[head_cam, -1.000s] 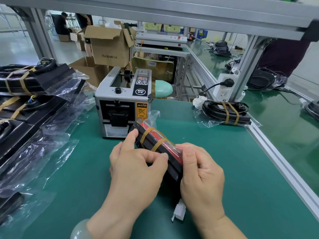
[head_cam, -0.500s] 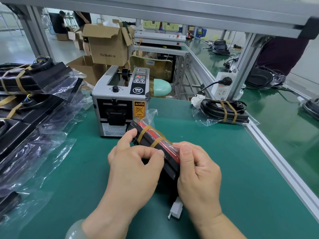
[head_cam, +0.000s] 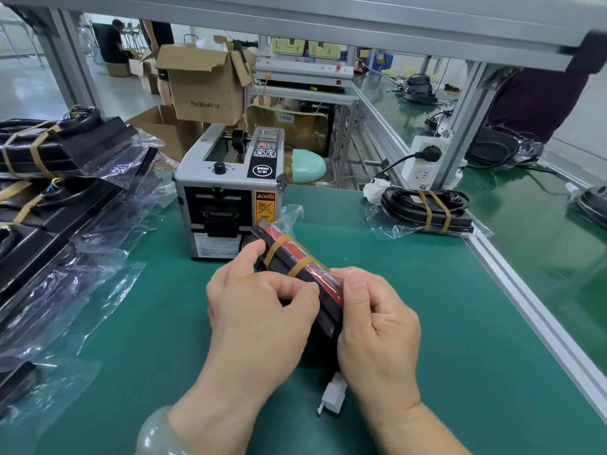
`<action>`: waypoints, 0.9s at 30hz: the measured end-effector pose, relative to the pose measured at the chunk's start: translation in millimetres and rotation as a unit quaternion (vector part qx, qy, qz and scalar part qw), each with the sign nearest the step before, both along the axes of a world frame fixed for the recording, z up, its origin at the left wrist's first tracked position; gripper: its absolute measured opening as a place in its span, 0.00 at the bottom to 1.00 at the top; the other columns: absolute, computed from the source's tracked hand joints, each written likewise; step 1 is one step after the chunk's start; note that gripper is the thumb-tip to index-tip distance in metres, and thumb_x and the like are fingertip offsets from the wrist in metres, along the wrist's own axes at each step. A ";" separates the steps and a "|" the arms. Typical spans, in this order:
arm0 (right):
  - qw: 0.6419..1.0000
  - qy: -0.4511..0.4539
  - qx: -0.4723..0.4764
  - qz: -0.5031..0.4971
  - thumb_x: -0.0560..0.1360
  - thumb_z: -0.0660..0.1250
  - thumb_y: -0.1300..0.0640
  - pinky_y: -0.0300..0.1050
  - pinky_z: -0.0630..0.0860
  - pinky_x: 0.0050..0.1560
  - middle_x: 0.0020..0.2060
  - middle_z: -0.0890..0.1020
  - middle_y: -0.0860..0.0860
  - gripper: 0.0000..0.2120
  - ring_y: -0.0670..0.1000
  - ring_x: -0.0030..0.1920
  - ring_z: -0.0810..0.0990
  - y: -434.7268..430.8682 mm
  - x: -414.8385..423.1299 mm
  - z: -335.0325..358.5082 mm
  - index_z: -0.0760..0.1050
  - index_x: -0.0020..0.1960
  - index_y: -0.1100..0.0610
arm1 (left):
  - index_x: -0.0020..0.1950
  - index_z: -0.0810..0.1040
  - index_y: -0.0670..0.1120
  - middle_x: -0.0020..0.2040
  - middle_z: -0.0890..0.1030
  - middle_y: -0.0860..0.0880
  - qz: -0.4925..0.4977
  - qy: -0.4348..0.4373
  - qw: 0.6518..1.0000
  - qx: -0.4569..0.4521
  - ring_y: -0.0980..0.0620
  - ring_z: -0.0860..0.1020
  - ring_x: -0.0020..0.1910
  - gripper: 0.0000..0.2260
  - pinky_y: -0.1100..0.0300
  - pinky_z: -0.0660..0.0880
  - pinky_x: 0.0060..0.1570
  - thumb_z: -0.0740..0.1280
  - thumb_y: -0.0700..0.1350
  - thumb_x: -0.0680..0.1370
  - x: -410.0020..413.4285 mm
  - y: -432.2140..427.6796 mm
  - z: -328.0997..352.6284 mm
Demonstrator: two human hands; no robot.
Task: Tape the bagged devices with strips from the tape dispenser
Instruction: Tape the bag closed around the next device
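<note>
Device (head_cam: pixel 297 257) partly behind left hand (head_cam: pixel 259 310)

My bench is covered by a green mat (head_cam: pixel 427 323). Past its far edge an open cardboard box (head_cam: pixel 203 83) printed 75x36x40 CM sits on other cartons, with a rounded teal seat (head_cam: pixel 307 165) to their right. Behind, a grey machine (head_cam: pixel 302 72) rests on a metal rack. Against the right-hand aluminium post (head_cam: pixel 460 126) is a white socket (head_cam: pixel 423 165) with a black plug (head_cam: pixel 430 152) in it. Far back, a person in black (head_cam: pixel 113 42) crouches.
</note>
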State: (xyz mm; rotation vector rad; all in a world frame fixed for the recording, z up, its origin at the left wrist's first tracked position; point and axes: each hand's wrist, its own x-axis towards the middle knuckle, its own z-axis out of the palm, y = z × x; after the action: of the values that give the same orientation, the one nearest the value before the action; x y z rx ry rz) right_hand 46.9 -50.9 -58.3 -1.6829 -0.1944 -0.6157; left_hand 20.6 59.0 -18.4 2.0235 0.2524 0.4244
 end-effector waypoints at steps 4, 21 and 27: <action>1.000 0.015 0.001 -0.001 0.78 0.59 0.47 0.32 0.73 0.46 0.42 0.83 0.44 0.14 0.43 0.46 0.81 -0.6 -0.3 1.1 0.82 0.44 0.48 | 0.28 0.81 0.55 0.70 0.66 0.58 -0.005 -0.024 0.999 0.023 0.61 0.56 0.71 0.12 0.74 0.53 0.64 0.70 0.48 0.73 -2.8 -0.3 -6.1; 0.995 0.073 0.065 0.002 0.78 0.59 0.45 0.40 0.77 0.45 0.38 0.85 0.45 0.16 0.45 0.41 0.83 -6.3 5.0 3.4 0.83 0.41 0.50 | 0.33 0.83 0.50 0.73 0.62 0.59 -0.030 -0.003 0.997 -0.072 0.62 0.58 0.72 0.10 0.61 0.57 0.65 0.69 0.49 0.73 2.4 -2.5 -4.3; 0.994 0.082 0.069 0.010 0.77 0.58 0.46 0.40 0.77 0.46 0.40 0.85 0.47 0.18 0.46 0.43 0.82 -6.1 4.8 2.5 0.84 0.44 0.53 | 0.32 0.84 0.52 0.74 0.62 0.58 -0.027 0.008 0.997 -0.070 0.61 0.57 0.73 0.11 0.58 0.59 0.67 0.68 0.48 0.74 5.4 -4.4 -1.1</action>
State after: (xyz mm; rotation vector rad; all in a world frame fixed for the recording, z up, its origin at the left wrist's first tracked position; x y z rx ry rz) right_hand 51.8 -57.0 -55.8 -1.5861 -0.0499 -0.4629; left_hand 25.9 54.6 -19.6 1.8930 0.2304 0.3475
